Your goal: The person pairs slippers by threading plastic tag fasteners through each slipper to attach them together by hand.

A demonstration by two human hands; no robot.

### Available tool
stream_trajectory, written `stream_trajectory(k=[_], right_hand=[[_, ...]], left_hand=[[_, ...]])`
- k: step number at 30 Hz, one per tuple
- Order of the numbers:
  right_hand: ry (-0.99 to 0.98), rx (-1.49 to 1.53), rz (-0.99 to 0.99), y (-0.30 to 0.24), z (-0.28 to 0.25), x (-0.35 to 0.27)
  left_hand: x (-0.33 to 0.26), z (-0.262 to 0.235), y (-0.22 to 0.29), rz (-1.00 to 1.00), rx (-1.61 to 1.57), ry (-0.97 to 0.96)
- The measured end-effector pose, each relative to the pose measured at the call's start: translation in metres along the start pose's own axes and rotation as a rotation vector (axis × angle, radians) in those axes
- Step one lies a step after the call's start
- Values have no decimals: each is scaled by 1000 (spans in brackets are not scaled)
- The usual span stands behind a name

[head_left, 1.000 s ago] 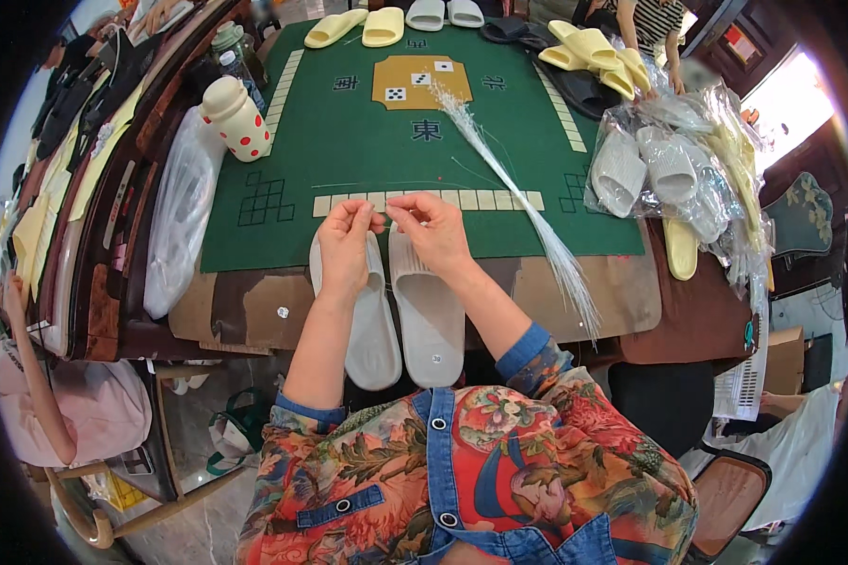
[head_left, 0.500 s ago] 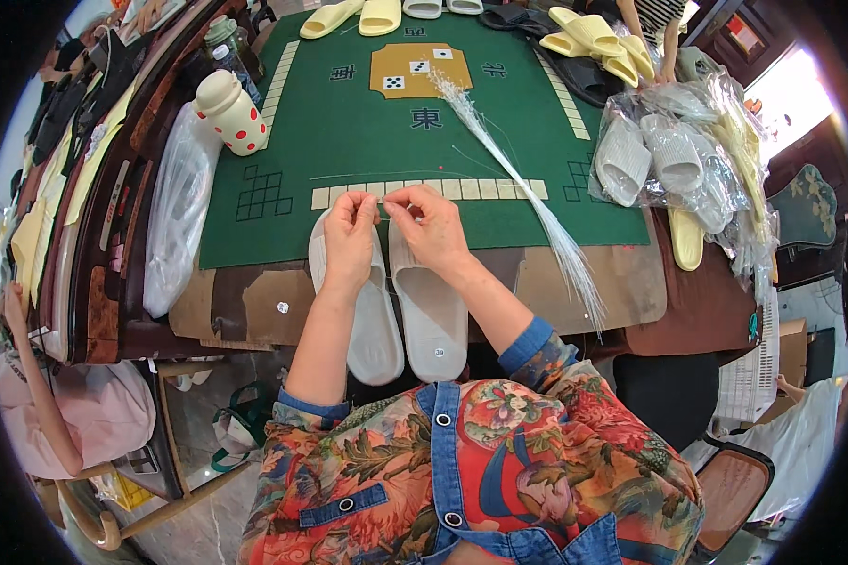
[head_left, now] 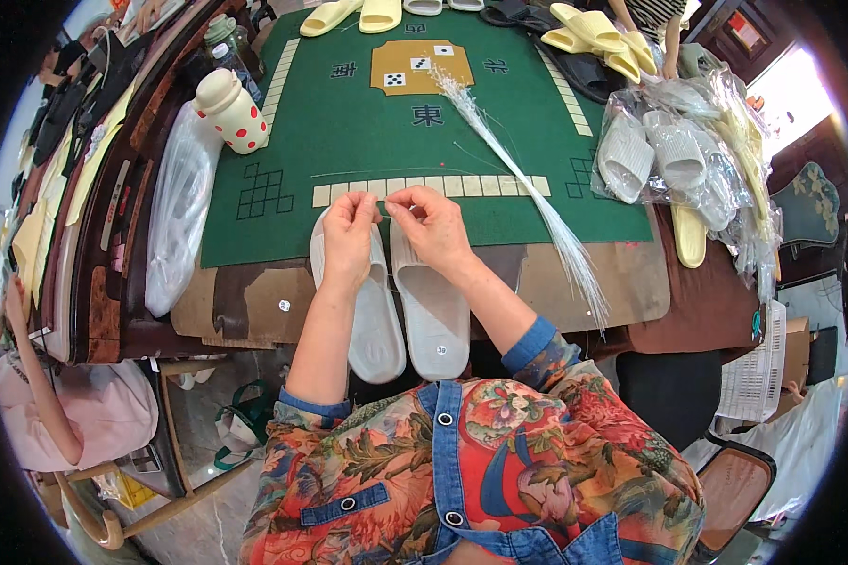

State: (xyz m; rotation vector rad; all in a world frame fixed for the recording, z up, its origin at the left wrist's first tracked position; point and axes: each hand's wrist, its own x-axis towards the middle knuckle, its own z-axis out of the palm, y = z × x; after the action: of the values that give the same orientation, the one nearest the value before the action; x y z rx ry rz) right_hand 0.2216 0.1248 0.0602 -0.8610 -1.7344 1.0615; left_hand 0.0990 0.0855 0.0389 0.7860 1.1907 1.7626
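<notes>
Two pale grey slippers lie side by side at the near table edge, toes away from me: a left slipper point(head_left: 376, 330) and a right slipper point(head_left: 433, 315) with a small round sticker at its heel. Over their toe straps, my left hand point(head_left: 349, 240) and my right hand point(head_left: 432, 228) meet almost fingertip to fingertip. Each pinches thumb against forefinger; whatever is between them is too thin to make out. Both hands partly cover the straps. To the right, a bundle of thin whitish strands point(head_left: 528, 184) lies slanting across the green mat point(head_left: 349, 132).
Bagged grey slippers point(head_left: 674, 155) crowd the right side, beside a yellow slipper point(head_left: 689, 235). More yellow slippers point(head_left: 589, 33) lie at the far right near another person's arm. A red-dotted bottle point(head_left: 231, 113) and a clear plastic bag point(head_left: 181, 212) stand left.
The hands keep nearly the same pinched pose above the slippers. The whole view has shifted very slightly; nothing has been picked up or put down.
</notes>
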Motion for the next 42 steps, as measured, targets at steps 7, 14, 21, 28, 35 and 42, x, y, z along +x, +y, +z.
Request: stream_trajectory(k=[7,14,21,28,35,42], right_hand=[[11,-32,33,0,-1,4],[58,163,204,5,2,3],[43,433,163,12,-14,14],[571,383,-317,-72,-124,3],[-63,1275,-982,-193,-277,-103],[282,859,418,-56,-170,-81]], left_hand=[[1,8,-3,71,104,-4],[-4,1,-5,176,411,33],[-39,32,33,940,1064,166],[-107,-19,8,431,1183,-3],[-96,-8,6,233,1366,11],[-67,5,-7,302,1485,-17]])
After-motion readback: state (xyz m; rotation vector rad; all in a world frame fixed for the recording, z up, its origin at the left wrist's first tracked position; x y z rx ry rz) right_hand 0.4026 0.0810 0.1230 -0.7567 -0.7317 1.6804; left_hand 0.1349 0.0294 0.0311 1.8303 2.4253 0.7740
